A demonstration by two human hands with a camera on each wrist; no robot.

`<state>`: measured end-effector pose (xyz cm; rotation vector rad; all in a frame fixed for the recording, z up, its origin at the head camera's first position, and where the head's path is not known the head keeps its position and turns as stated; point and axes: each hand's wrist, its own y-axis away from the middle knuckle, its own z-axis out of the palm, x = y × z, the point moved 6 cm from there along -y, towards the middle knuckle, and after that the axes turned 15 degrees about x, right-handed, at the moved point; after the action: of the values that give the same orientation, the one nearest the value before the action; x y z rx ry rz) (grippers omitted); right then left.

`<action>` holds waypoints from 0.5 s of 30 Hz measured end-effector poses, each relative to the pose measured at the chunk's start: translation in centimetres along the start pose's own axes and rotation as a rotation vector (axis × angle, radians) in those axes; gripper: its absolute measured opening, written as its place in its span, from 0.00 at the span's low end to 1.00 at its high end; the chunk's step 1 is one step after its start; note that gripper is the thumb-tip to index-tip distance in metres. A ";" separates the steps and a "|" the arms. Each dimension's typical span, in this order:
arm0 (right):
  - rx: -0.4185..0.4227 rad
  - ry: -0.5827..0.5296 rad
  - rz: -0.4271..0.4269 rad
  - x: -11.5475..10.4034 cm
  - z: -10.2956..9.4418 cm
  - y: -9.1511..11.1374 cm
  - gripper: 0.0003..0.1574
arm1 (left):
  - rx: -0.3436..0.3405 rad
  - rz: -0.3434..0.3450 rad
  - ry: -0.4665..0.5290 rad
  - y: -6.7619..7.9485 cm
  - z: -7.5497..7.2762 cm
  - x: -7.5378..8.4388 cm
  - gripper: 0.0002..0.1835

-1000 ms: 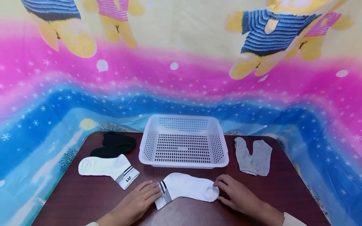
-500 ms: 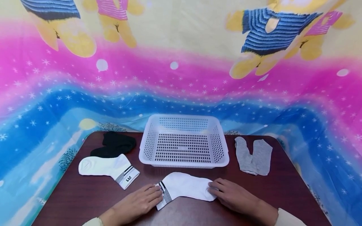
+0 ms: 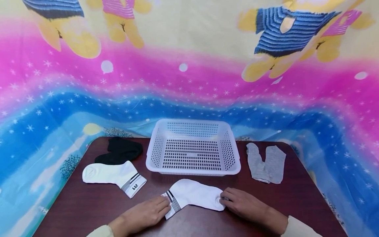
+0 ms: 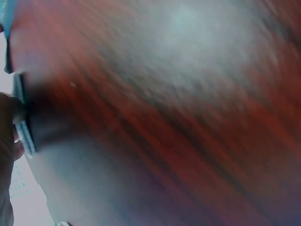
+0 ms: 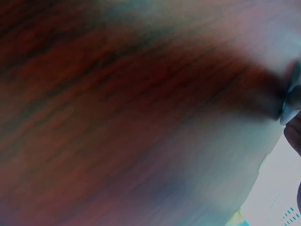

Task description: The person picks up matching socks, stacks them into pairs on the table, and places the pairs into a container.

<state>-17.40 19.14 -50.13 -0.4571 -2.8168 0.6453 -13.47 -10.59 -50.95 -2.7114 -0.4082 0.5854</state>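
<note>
A white sock [image 3: 195, 194] with dark stripes at its cuff lies across the near middle of the table. My left hand [image 3: 145, 210] pinches the cuff end; in the left wrist view the cuff edge [image 4: 24, 129] sits between thumb and fingers. At the toe end, my right hand [image 3: 244, 204] pinches the fabric, and a bit of sock [image 5: 291, 94] shows by the fingers at the right wrist view's edge. A second white sock [image 3: 103, 173], also striped at the cuff, lies flat to the left.
Behind the held sock stands a white perforated plastic basket [image 3: 149, 161]. Black socks [image 3: 121, 151] lie at the back left, and grey socks [image 3: 273, 164] at the back right. The dark wood table [image 3: 299, 197] meets a patterned cloth [image 3: 189, 85] behind.
My right hand has shifted slightly left onto the sock's toe and now pinches it. The left hand stays at the cuff. The other socks and the basket have not moved.
</note>
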 end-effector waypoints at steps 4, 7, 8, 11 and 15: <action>-0.005 -0.008 -0.004 0.0 0.0 0.0 0.18 | 0.109 0.087 -0.101 -0.6 0.1 0.1 0.24; -0.008 -0.029 0.024 0.1 -0.1 -0.1 0.14 | 0.180 0.119 -0.143 -0.9 0.1 -0.1 0.26; -0.003 -0.047 0.041 0.1 -0.1 -0.1 0.13 | 0.194 0.122 -0.140 -0.9 0.1 -0.2 0.26; 0.063 -0.120 0.110 0.3 -0.6 -0.2 0.17 | 0.228 0.118 -0.114 -0.8 -0.4 -0.5 0.26; 0.232 -0.258 0.258 1.0 -1.9 -0.2 0.26 | 0.348 0.040 -0.014 -0.8 -1.8 -1.0 0.22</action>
<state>-17.91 20.02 -48.21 -0.7484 -2.8892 1.1445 -13.75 -10.73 -48.76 -2.3876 -0.2303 0.6231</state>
